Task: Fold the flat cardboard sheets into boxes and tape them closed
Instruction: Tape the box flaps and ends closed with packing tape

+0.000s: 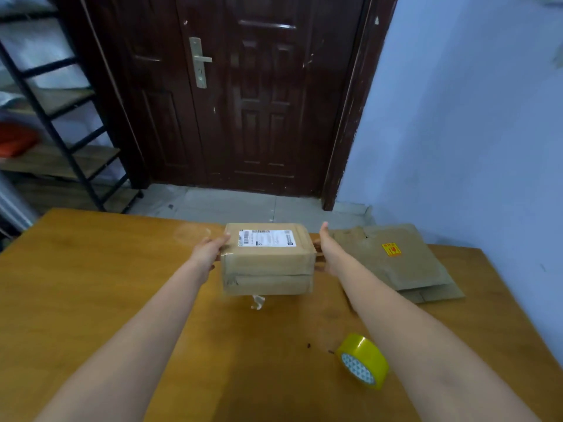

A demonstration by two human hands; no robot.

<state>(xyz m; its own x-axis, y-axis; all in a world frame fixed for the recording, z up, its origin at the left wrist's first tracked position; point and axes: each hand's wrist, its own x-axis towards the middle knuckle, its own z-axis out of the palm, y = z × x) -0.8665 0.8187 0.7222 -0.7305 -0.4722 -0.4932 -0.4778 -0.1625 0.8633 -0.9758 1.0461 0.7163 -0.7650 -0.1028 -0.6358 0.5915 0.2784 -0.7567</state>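
I hold the box between my left hand and right hand, fingers straight, pressed flat on its 2 ends, above the table; keep pressure even; set it down level, clear of the sheets and tape.

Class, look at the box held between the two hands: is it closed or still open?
Closed. The box shows flaps folded flat and shiny tape along its edges, with a label on top; its underside is hidden.
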